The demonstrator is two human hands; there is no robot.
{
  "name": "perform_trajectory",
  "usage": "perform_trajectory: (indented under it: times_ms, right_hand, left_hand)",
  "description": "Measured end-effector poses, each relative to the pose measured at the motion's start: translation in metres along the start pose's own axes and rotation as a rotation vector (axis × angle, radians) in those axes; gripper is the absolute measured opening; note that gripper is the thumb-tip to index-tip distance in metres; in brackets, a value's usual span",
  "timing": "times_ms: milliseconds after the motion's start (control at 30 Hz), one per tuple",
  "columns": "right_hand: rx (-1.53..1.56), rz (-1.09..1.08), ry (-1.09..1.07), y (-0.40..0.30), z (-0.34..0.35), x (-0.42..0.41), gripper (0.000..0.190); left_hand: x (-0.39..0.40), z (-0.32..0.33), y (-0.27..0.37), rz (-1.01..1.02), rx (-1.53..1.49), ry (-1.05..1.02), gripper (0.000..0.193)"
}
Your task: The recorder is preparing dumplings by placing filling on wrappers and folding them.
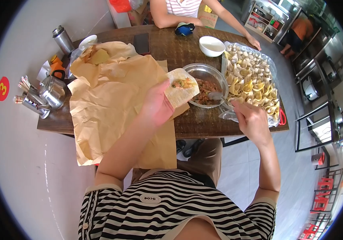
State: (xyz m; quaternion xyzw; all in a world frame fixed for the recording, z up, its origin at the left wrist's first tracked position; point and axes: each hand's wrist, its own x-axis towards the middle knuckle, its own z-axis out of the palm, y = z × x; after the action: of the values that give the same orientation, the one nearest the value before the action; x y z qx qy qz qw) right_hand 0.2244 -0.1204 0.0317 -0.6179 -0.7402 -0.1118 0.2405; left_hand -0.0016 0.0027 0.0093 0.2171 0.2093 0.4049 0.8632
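My left hand point(158, 103) holds a pale dough wrapper point(180, 97), possibly a stack of them, flat over the table. A smear of chopped filling point(184, 83) lies on its upper part. My right hand point(251, 120) grips a spoon point(218, 96) by the handle, its head down in a round bowl point(226, 84). Reddish minced filling point(203, 95) with green bits covers part of that bowl's bottom. To the right of the bowl, folded wontons point(246, 75) stand in close rows on a tray lined with clear plastic.
Brown paper point(108, 105) covers the table's left part. A white bowl point(212, 46), a phone point(141, 43), a steel teapot point(52, 91), a chopstick holder point(35, 103) and a flask point(62, 39) stand or lie around. Across the table sits a person, one hand point(254, 43) beside the wontons.
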Motion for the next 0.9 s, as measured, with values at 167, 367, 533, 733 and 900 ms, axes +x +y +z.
perform_trajectory:
  times_ms: [167,367,533,733,900]
  right_hand:
    - [0.209,0.113,0.077,-0.019,-0.014,0.009,0.010]
    - [0.512,0.206,-0.036,-0.023,0.000,0.028,0.008]
    - [0.832,0.354,-0.035,-0.008,0.007,0.039,0.014]
    - [1.284,0.480,-0.064,-0.023,0.035,0.061,0.003]
    - [0.993,0.333,0.142,-0.039,0.039,0.056,0.010]
  left_hand:
    - [0.000,-0.002,-0.004,-0.056,-0.075,-0.087,0.037]
    - [0.004,-0.004,-0.018,-0.079,-0.037,-0.212,0.041]
    - [-0.007,-0.002,-0.015,-0.068,0.035,-0.215,0.045]
    - [-0.011,0.005,-0.019,-0.161,0.063,-0.341,0.047]
    - [-0.011,0.005,-0.017,-0.202,0.037,-0.213,0.046]
